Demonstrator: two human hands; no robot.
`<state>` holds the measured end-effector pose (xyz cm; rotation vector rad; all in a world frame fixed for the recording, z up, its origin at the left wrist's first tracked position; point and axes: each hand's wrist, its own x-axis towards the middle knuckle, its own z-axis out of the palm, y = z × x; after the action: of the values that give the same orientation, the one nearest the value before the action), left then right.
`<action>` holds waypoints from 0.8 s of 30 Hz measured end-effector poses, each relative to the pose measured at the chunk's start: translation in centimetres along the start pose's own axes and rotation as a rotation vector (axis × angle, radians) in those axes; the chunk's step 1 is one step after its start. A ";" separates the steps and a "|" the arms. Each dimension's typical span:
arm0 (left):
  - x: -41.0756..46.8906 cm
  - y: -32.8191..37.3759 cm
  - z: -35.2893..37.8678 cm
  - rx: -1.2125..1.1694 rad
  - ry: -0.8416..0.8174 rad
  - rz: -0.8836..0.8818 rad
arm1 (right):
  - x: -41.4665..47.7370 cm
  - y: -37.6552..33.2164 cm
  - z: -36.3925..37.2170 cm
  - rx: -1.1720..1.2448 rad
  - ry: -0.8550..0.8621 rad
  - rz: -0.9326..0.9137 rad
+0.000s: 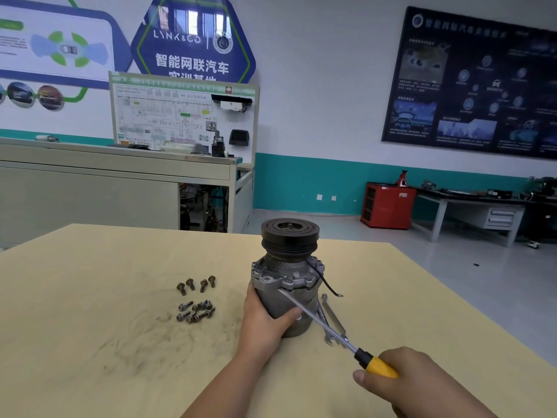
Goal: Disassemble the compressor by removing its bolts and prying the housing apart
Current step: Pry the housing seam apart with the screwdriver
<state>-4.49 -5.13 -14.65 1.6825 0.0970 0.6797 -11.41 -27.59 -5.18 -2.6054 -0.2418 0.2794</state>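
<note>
A grey compressor (287,276) stands upright on the yellow table (120,342), its black pulley on top. My left hand (265,321) wraps around the lower housing. My right hand (413,378) grips the yellow handle of a screwdriver (316,322). The screwdriver's tip touches the seam under the upper flange of the housing. Several loose bolts (197,300) lie on the table left of the compressor.
Two wrenches (333,319) lie on the table right of the compressor, under the screwdriver shaft. A black wire (327,285) hangs off the compressor's right side. Beyond the table are a workbench with a training board and a red cabinet (387,205).
</note>
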 end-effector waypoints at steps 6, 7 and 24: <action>0.0 0.3 0.0 -0.005 0.007 -0.013 | -0.6 -1.0 0.1 0.104 -0.085 0.038; 0.0 0.3 0.0 -0.001 0.008 -0.013 | -0.7 -1.2 0.0 0.109 -0.090 0.038; 0.0 0.2 0.0 0.001 0.005 -0.012 | -1.0 -3.3 1.8 -0.359 0.107 -0.021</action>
<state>-4.56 -5.16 -14.48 1.6804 0.1112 0.6746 -13.21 -24.18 -4.90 -2.9585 -0.3057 0.0932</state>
